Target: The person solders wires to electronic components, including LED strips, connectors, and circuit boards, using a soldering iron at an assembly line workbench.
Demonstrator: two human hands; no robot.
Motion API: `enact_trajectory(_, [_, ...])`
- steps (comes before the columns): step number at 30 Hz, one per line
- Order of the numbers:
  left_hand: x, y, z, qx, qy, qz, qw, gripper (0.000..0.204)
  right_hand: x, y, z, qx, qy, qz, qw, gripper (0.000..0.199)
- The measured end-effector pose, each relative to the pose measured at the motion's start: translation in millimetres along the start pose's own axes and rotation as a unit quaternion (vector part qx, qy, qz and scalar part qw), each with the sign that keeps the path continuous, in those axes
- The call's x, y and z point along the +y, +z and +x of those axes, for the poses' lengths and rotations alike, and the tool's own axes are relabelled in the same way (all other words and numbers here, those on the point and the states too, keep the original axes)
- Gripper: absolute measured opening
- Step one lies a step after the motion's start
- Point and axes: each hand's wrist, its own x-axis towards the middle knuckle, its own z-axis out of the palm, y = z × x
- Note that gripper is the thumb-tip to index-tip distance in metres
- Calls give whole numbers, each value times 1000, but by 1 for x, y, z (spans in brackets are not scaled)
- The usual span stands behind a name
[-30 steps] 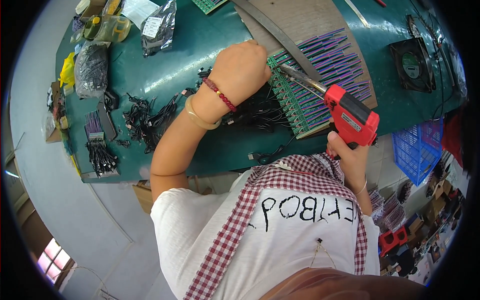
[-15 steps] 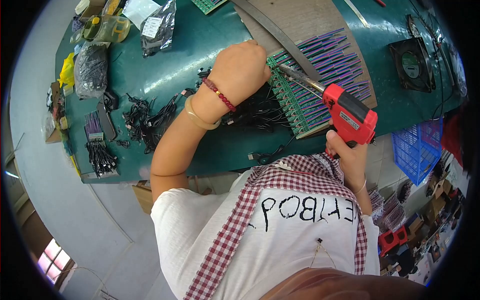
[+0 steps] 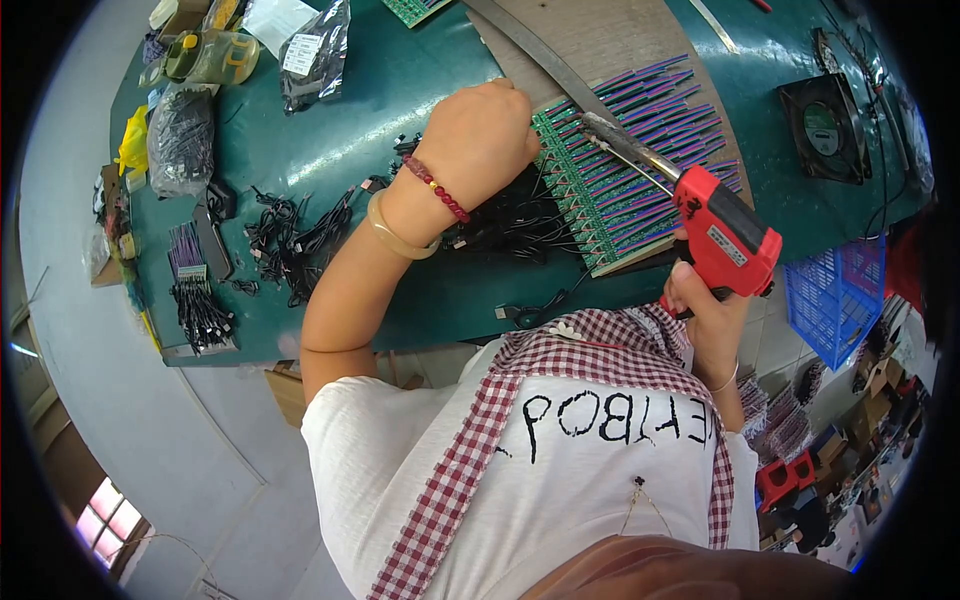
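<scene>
Right of centre in the frame, the right hand [image 3: 708, 310] has its fingers wrapped around the handle of a red soldering gun [image 3: 728, 240] — its metal tip points up-left, over a row of green circuit boards [image 3: 572, 190] with coloured wires [image 3: 680, 140]. At upper centre, the left hand [image 3: 482, 128] is curled at the boards' left edge; its fingertips are hidden — I cannot tell what they hold. Black cables [image 3: 515, 240] lie below it.

I'm looking out from head height, left fisheye of two, aimed steeply down and close: shirt [image 3: 580, 490] filling the bottom, left hand [image 3: 482, 128] and right hand [image 3: 712, 318] mid-view, tabletop's [image 3: 385, 90] near edge curving across.
</scene>
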Motion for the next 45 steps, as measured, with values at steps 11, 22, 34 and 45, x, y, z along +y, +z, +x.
enact_trajectory(11, [-3, -2, -3, 3, -8, -15, 1000, 13, -10, 3, 0, 14, -13, 5, 1000, 33])
enact_trajectory(22, [-32, -39, -51, -17, -135, -266, 954, 18, -24, 0, 5, 65, -76, -1, 995, 32])
enact_trajectory(34, [-29, -29, -48, 119, 18, -272, 955, 9, -42, 7, 11, 5, -105, 46, 993, 36])
enact_trajectory(45, [65, -39, -45, 102, -48, -368, 923, 9, -44, 69, 39, -68, -201, -17, 977, 15])
